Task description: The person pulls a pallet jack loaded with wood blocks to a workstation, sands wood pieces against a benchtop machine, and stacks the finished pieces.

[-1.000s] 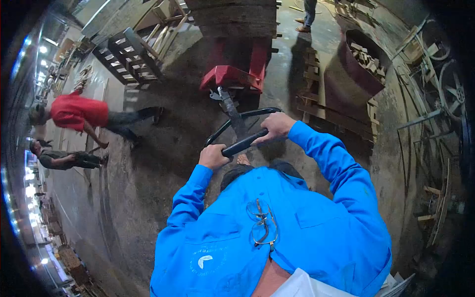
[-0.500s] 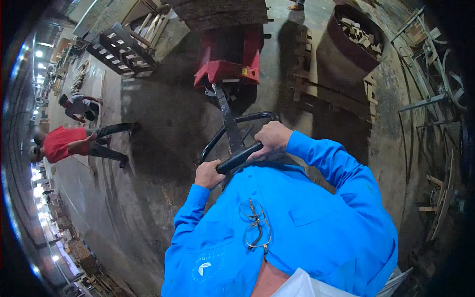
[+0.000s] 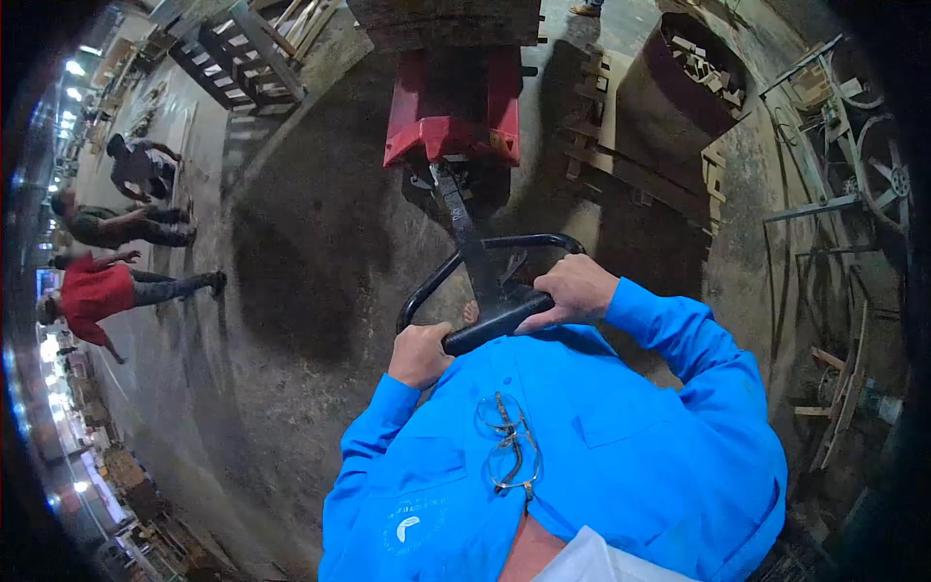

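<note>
Both hands grip the black handle (image 3: 497,320) of a red pallet jack (image 3: 454,136), close against the front of my blue shirt. My left hand (image 3: 420,356) is closed around the handle's left end. Around the right end wraps my right hand (image 3: 579,291), thumb pointing inward along the bar. A dark steel shaft (image 3: 464,218) runs from the handle to the red body. Above the jack's forks sits a wooden load (image 3: 446,24), cut off by the top of the view. Folded eyeglasses (image 3: 509,441) hang from my shirt front.
Right of the jack, a large bin (image 3: 669,92) of wood offcuts stands on a wooden pallet (image 3: 640,184). Metal frames (image 3: 824,204) line the right side. At left are a tilted pallet (image 3: 238,63), a person in a red shirt (image 3: 97,296) and two other people.
The pallet jack and my hands sit slightly farther right in view. The red-shirted person appears farther left and lower, and another person in dark clothes now shows. My grip is unchanged.
</note>
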A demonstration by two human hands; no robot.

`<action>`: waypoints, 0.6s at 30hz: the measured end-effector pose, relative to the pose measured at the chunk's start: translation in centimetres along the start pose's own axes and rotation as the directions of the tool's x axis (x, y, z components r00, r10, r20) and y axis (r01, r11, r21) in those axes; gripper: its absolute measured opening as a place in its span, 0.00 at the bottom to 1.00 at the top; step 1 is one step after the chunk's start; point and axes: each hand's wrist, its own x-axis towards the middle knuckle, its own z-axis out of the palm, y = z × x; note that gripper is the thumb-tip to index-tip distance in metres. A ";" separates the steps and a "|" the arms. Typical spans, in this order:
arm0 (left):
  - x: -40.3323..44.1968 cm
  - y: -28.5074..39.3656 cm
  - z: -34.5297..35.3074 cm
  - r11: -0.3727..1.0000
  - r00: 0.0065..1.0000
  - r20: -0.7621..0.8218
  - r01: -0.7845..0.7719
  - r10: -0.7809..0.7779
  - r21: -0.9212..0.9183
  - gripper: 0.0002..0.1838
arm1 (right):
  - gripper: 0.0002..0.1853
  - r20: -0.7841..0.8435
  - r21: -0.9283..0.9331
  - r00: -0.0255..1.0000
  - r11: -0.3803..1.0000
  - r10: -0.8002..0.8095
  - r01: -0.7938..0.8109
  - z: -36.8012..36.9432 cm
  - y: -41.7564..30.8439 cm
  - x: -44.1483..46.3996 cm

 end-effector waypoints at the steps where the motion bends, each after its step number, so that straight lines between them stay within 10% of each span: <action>1: -0.7 0.6 -0.6 1.000 1.000 0.002 -0.021 0.021 -0.004 0.19 | 0.51 0.038 0.003 0.999 1.000 0.029 -0.029 -0.2 -0.7 -0.5; 12: -4.8 5.1 -3.7 0.994 0.994 -0.079 -0.085 0.079 -0.075 0.15 | 0.46 0.008 0.014 0.997 0.997 -0.080 0.080 -3.4 -1.7 -4.5; 18: -3.6 8.0 -5.2 0.996 0.910 -0.415 -0.037 -0.002 -0.087 0.16 | 0.34 -0.386 0.153 0.879 0.920 -0.280 0.361 -5.3 4.5 -4.2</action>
